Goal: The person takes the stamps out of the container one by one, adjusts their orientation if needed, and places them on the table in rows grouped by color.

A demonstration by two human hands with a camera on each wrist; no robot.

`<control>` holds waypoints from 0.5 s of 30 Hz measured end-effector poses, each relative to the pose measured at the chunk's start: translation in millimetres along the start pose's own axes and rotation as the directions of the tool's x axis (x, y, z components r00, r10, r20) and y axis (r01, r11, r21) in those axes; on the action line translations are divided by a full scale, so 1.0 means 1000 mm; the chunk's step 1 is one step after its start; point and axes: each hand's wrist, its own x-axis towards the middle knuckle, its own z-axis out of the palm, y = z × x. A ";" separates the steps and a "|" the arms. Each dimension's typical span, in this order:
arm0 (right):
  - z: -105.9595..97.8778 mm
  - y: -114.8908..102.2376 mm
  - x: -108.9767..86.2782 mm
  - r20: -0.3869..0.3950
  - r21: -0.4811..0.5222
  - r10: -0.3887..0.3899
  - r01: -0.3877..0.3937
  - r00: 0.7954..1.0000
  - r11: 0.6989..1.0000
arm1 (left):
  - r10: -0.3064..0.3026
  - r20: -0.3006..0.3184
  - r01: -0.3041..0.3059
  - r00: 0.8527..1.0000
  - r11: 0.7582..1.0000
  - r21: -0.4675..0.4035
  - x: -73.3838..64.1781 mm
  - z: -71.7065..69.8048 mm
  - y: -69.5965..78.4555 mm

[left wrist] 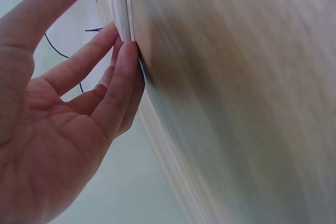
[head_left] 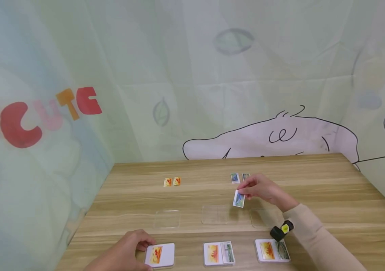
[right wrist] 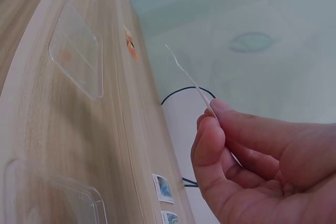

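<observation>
My right hand (head_left: pixel 262 190) pinches a small blue-and-green postage stamp (head_left: pixel 238 199) between thumb and fingertips, above the table. Edge-on, that stamp (right wrist: pixel 194 83) looks like a thin white line in the right wrist view. At the front left, my left hand (head_left: pixel 129 250) holds the left side of a white case (head_left: pixel 168 255) bearing an orange stamp (head_left: pixel 156 255). In the left wrist view, the fingers (left wrist: pixel 126 61) press against the case's edge. Two blue-green stamps (head_left: pixel 234 178) lie behind my right hand, one partly covered by it.
Two orange stamps (head_left: pixel 167 182) lie at the back left. Clear plastic lids (head_left: pixel 167 219) form a row across the middle. Two more white cases, one in the center (head_left: pixel 219 263) and one at right (head_left: pixel 263 259), each hold an orange and a green stamp. Cloth hangs behind the table (head_left: pixel 345 195).
</observation>
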 end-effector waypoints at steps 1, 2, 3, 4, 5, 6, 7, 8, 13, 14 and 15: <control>-0.001 0.000 0.000 0.001 0.001 0.001 -0.001 1.000 1.000 | 0.007 0.001 -0.007 1.000 1.000 -0.003 0.000 0.000 0.000; -0.002 0.000 -0.001 0.000 -0.001 0.002 -0.002 1.000 1.000 | 0.009 0.002 -0.009 1.000 1.000 -0.004 0.000 0.000 0.000; -0.003 0.000 -0.001 -0.003 -0.002 0.006 -0.006 1.000 1.000 | 0.011 0.003 -0.011 1.000 1.000 -0.003 0.000 0.000 -0.001; -0.004 0.001 -0.002 -0.005 -0.007 0.007 -0.008 1.000 1.000 | 0.017 0.004 -0.017 1.000 1.000 -0.003 0.000 0.000 -0.001; -0.005 0.001 -0.002 -0.009 -0.011 0.011 -0.011 1.000 1.000 | 0.022 0.004 -0.022 1.000 1.000 -0.006 0.000 0.000 -0.001; -0.007 0.002 -0.003 -0.013 -0.017 0.014 -0.014 1.000 1.000 | 0.022 0.004 -0.022 1.000 1.000 -0.007 0.000 0.000 -0.001; -0.008 0.002 -0.003 -0.015 -0.021 0.014 -0.015 1.000 1.000 | 0.023 0.002 -0.023 1.000 1.000 -0.005 0.000 0.000 0.000; -0.010 0.003 -0.004 -0.016 -0.021 0.016 -0.017 1.000 1.000 | 0.019 0.001 -0.019 1.000 1.000 -0.002 -0.001 0.000 0.000; -0.019 0.008 -0.005 -0.008 -0.013 0.017 -0.017 1.000 1.000 | 0.014 -0.010 -0.014 1.000 1.000 0.005 -0.002 0.000 0.000; -0.020 0.009 -0.006 -0.007 -0.010 0.019 -0.019 1.000 1.000 | 0.017 -0.011 -0.017 1.000 1.000 0.005 -0.002 0.000 0.000; -0.022 0.009 -0.006 -0.006 -0.009 0.019 -0.019 1.000 1.000 | 0.015 -0.011 -0.015 1.000 1.000 0.004 -0.002 0.000 0.000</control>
